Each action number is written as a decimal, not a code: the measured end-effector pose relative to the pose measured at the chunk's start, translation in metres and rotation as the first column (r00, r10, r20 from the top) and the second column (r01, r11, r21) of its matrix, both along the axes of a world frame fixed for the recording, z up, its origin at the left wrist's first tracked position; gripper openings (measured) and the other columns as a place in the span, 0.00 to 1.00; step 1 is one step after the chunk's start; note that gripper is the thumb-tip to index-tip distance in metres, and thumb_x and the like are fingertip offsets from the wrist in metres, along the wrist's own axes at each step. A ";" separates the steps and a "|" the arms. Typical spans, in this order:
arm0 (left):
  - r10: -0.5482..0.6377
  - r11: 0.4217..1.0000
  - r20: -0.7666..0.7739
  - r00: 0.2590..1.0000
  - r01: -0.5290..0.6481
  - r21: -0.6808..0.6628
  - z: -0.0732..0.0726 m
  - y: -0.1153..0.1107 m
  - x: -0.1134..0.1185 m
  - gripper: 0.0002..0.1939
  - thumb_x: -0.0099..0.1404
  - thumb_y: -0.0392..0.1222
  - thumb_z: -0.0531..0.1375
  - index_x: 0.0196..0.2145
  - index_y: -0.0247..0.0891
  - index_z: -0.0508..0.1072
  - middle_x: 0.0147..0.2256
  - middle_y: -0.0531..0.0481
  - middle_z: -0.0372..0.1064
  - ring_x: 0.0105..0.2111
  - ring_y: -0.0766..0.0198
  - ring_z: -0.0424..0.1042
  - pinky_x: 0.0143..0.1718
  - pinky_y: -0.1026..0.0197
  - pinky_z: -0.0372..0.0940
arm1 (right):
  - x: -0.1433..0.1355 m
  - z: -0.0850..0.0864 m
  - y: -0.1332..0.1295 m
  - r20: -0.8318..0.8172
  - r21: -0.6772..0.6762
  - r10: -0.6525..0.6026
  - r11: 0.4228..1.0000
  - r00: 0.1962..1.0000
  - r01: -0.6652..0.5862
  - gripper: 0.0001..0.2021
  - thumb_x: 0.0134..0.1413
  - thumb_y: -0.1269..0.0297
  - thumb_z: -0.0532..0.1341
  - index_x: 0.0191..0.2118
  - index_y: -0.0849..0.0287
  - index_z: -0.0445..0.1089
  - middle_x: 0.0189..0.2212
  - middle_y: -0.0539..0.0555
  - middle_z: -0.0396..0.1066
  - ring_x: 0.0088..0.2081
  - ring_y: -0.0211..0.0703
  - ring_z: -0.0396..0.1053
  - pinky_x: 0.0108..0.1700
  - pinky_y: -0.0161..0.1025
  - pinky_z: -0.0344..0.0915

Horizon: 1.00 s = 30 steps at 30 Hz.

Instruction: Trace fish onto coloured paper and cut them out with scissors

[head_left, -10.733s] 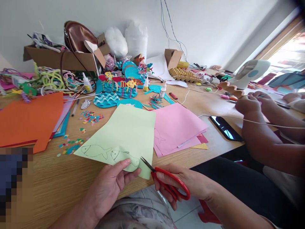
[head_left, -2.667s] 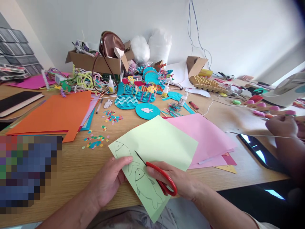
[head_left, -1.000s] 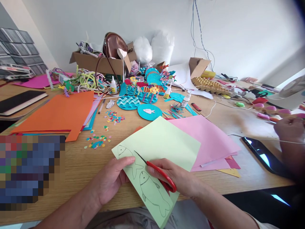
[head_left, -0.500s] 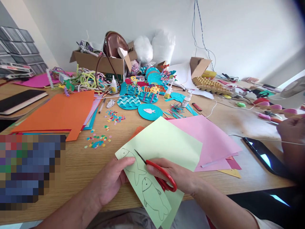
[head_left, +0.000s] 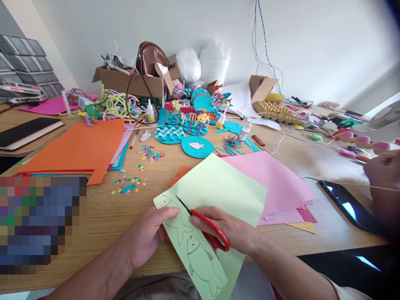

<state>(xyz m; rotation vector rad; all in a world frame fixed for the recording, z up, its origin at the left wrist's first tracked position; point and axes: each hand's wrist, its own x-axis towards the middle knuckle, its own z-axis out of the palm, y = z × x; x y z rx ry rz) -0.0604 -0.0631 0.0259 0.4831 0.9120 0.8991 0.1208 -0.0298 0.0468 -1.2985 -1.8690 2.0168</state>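
Observation:
My left hand (head_left: 153,227) pinches the left edge of a light green sheet of paper (head_left: 215,187), thumb on top and fingers underneath. Two fish outlines are drawn on it; the upper fish (head_left: 171,212) lies by my thumb, the lower fish (head_left: 203,264) nearer to me. Red-handled scissors (head_left: 215,229) are in my right hand (head_left: 236,231), their dark blade over the paper beside the upper fish. A cut runs along the drawn strip on its right side, parting it from the rest of the sheet. The other blade is hidden beneath the paper.
Pink paper sheets (head_left: 278,183) lie to the right, near a phone (head_left: 350,204). Orange paper (head_left: 75,146) is stacked at left, beside confetti (head_left: 129,183). Behind stand glue bottles (head_left: 244,131) and blue discs, one with a white fish (head_left: 196,145). Another person's hand (head_left: 383,171) is at far right.
The green paper and my left hand have shifted very slightly to the right. The scissors stay at almost the same place on the sheet.

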 end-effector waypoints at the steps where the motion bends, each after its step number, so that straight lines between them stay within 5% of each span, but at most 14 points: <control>1: -0.007 1.000 0.000 1.000 0.007 -0.003 -0.001 0.000 0.001 0.15 0.56 0.38 0.60 0.42 0.32 0.74 0.32 0.43 0.76 0.30 0.56 0.73 0.33 0.57 0.67 | 0.000 0.001 0.001 0.007 0.025 -0.010 1.000 1.000 0.010 0.21 0.53 0.47 0.56 0.22 0.60 0.56 0.17 0.44 0.56 0.20 0.28 0.55 0.22 0.28 0.53; 20: -0.147 0.988 0.057 0.987 0.143 0.064 -0.003 -0.001 0.003 0.16 0.60 0.38 0.55 0.45 0.30 0.72 0.32 0.39 0.76 0.31 0.52 0.75 0.38 0.49 0.67 | -0.007 -0.004 0.003 -0.075 -0.109 -0.042 0.993 0.996 0.034 0.20 0.54 0.48 0.55 0.23 0.60 0.58 0.15 0.44 0.61 0.15 0.29 0.60 0.20 0.28 0.56; 30: -0.113 0.993 0.007 0.994 0.113 0.026 -0.003 0.001 0.002 0.17 0.56 0.40 0.60 0.43 0.30 0.73 0.31 0.39 0.76 0.31 0.51 0.74 0.38 0.51 0.66 | -0.009 -0.010 0.007 -0.065 -0.090 -0.054 0.995 0.996 0.048 0.23 0.50 0.42 0.55 0.23 0.60 0.58 0.14 0.43 0.60 0.16 0.30 0.59 0.20 0.29 0.60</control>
